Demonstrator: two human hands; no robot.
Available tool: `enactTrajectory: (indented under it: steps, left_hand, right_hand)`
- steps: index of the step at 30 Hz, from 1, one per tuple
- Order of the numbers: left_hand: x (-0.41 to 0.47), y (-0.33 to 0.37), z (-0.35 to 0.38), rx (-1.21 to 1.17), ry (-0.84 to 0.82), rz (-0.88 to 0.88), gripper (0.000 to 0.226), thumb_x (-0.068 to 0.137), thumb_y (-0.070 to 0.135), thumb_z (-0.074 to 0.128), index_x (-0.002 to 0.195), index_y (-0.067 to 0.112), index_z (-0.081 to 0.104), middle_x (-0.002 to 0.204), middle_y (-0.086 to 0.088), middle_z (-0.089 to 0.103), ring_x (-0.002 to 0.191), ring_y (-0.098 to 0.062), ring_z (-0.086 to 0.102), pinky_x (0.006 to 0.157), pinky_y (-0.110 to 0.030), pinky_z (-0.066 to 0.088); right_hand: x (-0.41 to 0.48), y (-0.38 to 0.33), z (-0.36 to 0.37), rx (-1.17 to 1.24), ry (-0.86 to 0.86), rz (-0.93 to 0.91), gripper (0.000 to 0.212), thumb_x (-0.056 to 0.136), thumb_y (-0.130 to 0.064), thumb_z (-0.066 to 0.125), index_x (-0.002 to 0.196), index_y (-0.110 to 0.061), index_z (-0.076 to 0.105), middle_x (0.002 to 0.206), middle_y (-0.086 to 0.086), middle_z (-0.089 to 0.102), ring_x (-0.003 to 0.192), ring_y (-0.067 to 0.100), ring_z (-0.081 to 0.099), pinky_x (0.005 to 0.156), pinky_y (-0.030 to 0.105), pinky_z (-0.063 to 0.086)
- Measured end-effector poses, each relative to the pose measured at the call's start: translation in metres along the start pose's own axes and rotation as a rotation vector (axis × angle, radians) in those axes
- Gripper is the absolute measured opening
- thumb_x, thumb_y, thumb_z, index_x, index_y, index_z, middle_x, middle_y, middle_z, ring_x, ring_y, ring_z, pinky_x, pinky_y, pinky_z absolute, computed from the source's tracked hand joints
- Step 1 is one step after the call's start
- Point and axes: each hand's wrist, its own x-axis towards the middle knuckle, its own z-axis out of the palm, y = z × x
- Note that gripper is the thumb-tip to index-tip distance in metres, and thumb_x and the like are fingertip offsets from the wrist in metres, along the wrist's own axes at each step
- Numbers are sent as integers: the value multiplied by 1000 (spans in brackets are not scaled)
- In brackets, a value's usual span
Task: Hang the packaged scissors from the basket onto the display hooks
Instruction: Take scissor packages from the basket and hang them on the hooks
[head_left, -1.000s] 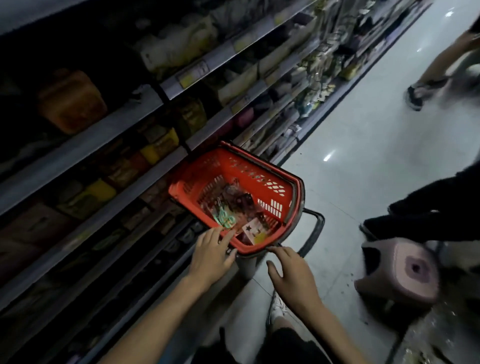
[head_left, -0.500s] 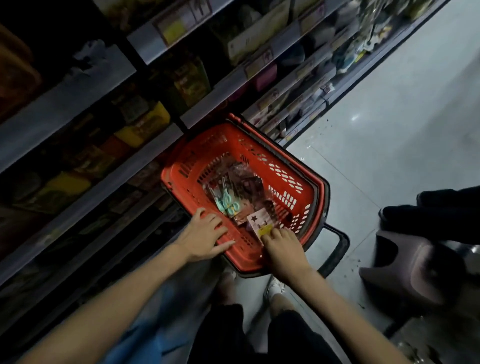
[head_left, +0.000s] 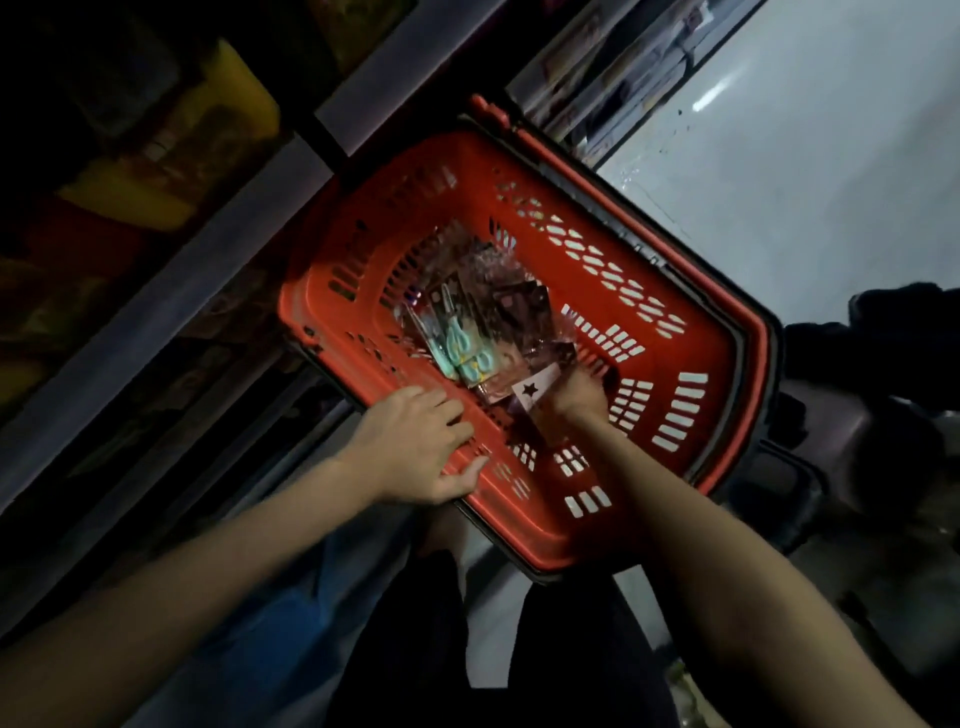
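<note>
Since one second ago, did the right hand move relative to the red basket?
Yes. The right hand crossed from outside the red basket over its near rim, inside, to the star card.

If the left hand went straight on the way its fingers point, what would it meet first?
Probably the white star card by the right hand. The left hand rests on the basket rim, and the card may lie lower.

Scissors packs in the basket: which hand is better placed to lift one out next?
Probably the right. The right hand is down inside the basket, at the scissors packs; the left hand rests on the near rim.
</note>
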Motion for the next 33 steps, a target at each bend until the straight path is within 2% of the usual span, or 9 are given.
enactTrajectory:
  steps: [2, 5, 9, 11, 15, 18, 22, 27, 33]
  left_hand:
    - [1, -1, 0, -27, 20, -6, 53, 94, 56, 46, 75, 14, 72, 71, -3, 62, 65, -26, 60, 64, -39, 53]
    - [1, -1, 3, -43, 18, -15, 55, 93, 56, 44, 76, 12, 73, 70, -4, 62, 64, -26, 60, 64, -39, 54]
    - [3, 0, -1, -68, 8, -24, 52, 92, 55, 45, 75, 14, 71, 68, -3, 60, 61, -25, 58, 61, -37, 53]
    - [3, 0, -4, -73, -2, -26, 50, 90, 55, 47, 76, 15, 71, 69, -2, 59, 62, -25, 58, 61, -36, 53]
    - [3, 3, -12, -107, -120, -64, 51, 92, 58, 46, 87, 16, 75, 79, -1, 64, 73, -24, 61, 70, -38, 53]
    - [9, 4, -21, -202, -214, -152, 53, 98, 60, 40, 111, 23, 75, 104, 3, 68, 96, -20, 65, 86, -41, 53]
    - [37, 1, -34, -323, -344, -357, 43, 107, 48, 40, 136, 25, 61, 125, 3, 60, 118, -19, 58, 99, -41, 49]
    - [96, -14, -16, -528, -281, -821, 31, 104, 34, 51, 119, 15, 70, 107, -8, 74, 99, -31, 71, 69, -32, 45]
    - [142, -41, 44, -512, -323, -1144, 47, 104, 43, 52, 137, 10, 54, 126, -11, 70, 116, -34, 69, 89, -39, 52]
  right_hand:
    - [15, 7, 16, -95, 17, -31, 93, 87, -41, 67, 158, -3, 20, 161, 28, 26, 149, 44, 30, 120, 45, 33]
    - [29, 18, 29, -56, 63, -59, 122, 63, -75, 53, 154, -1, 24, 155, 33, 34, 145, 50, 34, 120, 53, 33]
    - [17, 12, 16, -31, 49, -75, 79, 74, -48, 76, 139, -16, 46, 129, 16, 64, 117, 36, 63, 98, 47, 53]
    - [12, 5, 10, -62, 12, -107, 63, 78, -51, 76, 129, -24, 52, 112, 7, 71, 101, 30, 69, 82, 38, 56]
    - [7, -5, -1, -129, -91, -129, 65, 75, -68, 76, 112, -15, 71, 103, 10, 75, 97, 32, 72, 72, 32, 52]
    - [-7, -9, -15, -165, -38, -139, 73, 65, -75, 78, 101, -11, 74, 94, 10, 76, 92, 32, 74, 71, 33, 56]
    - [-31, -18, -42, -79, -8, -232, 39, 82, -44, 79, 110, -18, 72, 102, 7, 76, 98, 32, 72, 73, 35, 54]
    - [-60, -17, -68, 75, 126, -328, 28, 89, -23, 72, 117, -21, 70, 106, 2, 77, 97, 27, 73, 79, 43, 59]
    - [-73, -3, -94, 217, 207, -355, 24, 82, -10, 77, 102, -23, 72, 90, -8, 73, 81, 16, 67, 67, 32, 47]
